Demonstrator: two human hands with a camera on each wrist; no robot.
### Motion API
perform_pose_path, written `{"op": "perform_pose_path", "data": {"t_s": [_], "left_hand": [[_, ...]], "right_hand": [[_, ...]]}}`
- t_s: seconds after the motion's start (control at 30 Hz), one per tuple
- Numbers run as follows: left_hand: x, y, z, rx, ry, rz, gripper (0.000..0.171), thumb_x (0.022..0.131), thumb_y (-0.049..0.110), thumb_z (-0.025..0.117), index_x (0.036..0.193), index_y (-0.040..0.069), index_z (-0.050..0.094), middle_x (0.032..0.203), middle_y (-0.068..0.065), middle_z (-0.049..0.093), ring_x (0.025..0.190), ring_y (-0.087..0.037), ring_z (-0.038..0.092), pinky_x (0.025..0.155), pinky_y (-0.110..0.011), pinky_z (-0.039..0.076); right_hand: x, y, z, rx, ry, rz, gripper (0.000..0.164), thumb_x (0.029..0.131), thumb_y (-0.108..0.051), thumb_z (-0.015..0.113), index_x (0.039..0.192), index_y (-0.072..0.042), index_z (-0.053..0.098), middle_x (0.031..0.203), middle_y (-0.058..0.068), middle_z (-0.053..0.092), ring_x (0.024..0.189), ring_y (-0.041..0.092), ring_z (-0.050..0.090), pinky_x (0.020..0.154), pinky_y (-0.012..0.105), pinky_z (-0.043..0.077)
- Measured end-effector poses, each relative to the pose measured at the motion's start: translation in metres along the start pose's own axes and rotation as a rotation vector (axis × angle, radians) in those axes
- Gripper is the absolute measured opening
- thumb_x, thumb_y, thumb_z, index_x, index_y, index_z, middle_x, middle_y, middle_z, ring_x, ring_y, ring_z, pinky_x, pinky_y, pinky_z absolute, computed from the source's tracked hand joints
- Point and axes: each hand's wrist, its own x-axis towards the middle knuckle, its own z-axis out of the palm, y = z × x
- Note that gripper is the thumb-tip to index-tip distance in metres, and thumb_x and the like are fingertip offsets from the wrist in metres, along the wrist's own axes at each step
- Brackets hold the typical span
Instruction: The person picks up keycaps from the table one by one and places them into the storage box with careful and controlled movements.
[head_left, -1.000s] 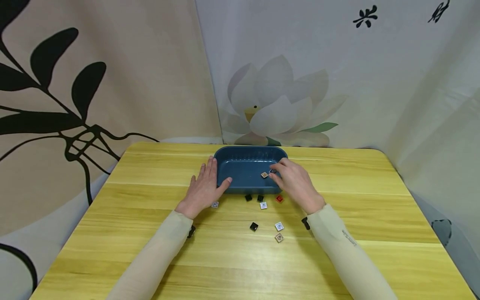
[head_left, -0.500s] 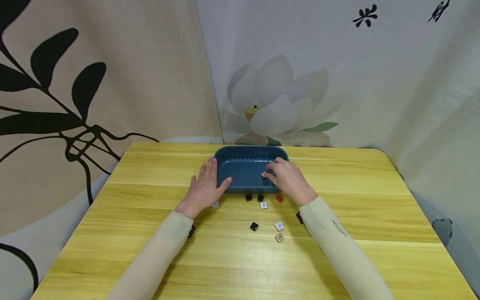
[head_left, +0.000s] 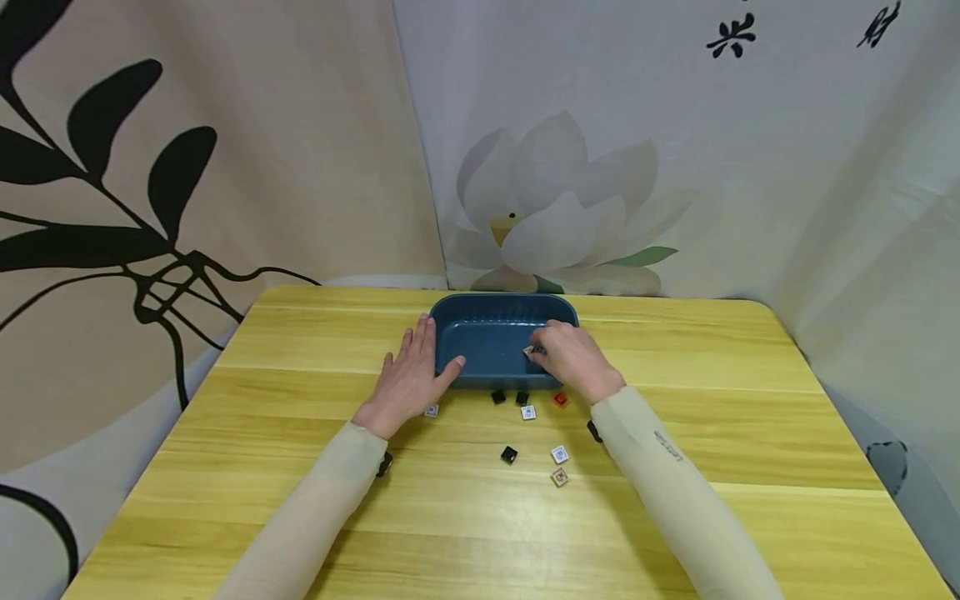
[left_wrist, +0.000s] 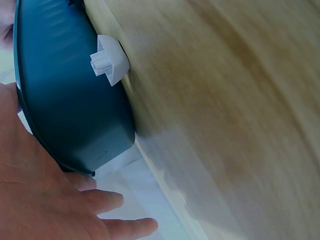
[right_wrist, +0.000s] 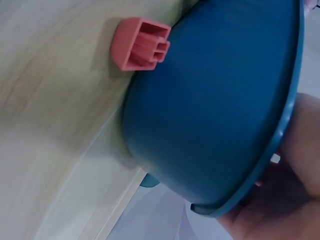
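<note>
A blue rectangular baking dish [head_left: 480, 382] stands near the table's back edge. My left hand [head_left: 411, 379] lies over its left end with straight, spread fingers, the thumb along the front rim. Inside the dish, towards the right, my right hand [head_left: 573, 358] pinches a small dark keycap [head_left: 540, 348] between thumb and fingers. Beside those fingertips is a beige keycap [head_left: 528, 351], partly covered by them. In the right wrist view the dish wall hides the fingertips. A red keycap [right_wrist: 142, 44] leans against the dish's front, hollow stem side showing; a white keycap [left_wrist: 110, 60] does likewise near the left hand.
Two black keycaps [head_left: 498, 397] and a white keycap [head_left: 528, 412] lie close to the dish's front. Nearer the person are another black keycap [head_left: 509, 455], a white keycap [head_left: 559, 454] and a beige keycap [head_left: 559, 477]. Patterned curtains [head_left: 750, 167] hang behind the table [head_left: 300, 500].
My right hand has shifted left inside the dish, bringing the dark keycap up to the beige one. The left hand has stayed at the dish's left end.
</note>
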Motion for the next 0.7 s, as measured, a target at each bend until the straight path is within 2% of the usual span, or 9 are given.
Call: {"op": "perform_pose_path", "data": {"t_s": [0.2, 0.47, 0.7], "left_hand": [[0.001, 0.000, 0.001, 0.001, -0.007, -0.008, 0.097, 0.103, 0.070, 0.035, 0.166, 0.003, 0.002, 0.173, -0.013, -0.002, 0.157, -0.041, 0.008, 0.117, -0.073, 0.017], [0.002, -0.001, 0.002, -0.006, -0.005, -0.007, 0.097, 0.103, 0.069, 0.036, 0.166, 0.003, 0.002, 0.173, -0.013, -0.002, 0.158, -0.041, 0.008, 0.117, -0.073, 0.017], [0.002, -0.002, 0.002, -0.006, 0.004, -0.002, 0.097, 0.103, 0.069, 0.037, 0.166, 0.003, 0.003, 0.174, -0.014, -0.001, 0.157, -0.042, 0.009, 0.116, -0.073, 0.017]], "right_hand": [[0.005, -0.001, 0.000, 0.019, -0.053, -0.001, 0.021, 0.098, -0.020, 0.075, 0.114, -0.008, 0.079, 0.110, 0.007, 0.076, 0.094, 0.023, 0.071, 0.079, 0.039, 0.059], [0.012, -0.001, 0.001, 0.052, -0.133, 0.043, 0.019, 0.097, -0.021, 0.075, 0.111, -0.009, 0.081, 0.111, 0.006, 0.077, 0.094, 0.022, 0.072, 0.083, 0.039, 0.059], [0.013, -0.002, 0.000, 0.053, -0.144, 0.053, 0.023, 0.098, -0.027, 0.074, 0.112, -0.010, 0.080, 0.108, 0.005, 0.076, 0.087, 0.019, 0.070, 0.078, 0.037, 0.059]]}}
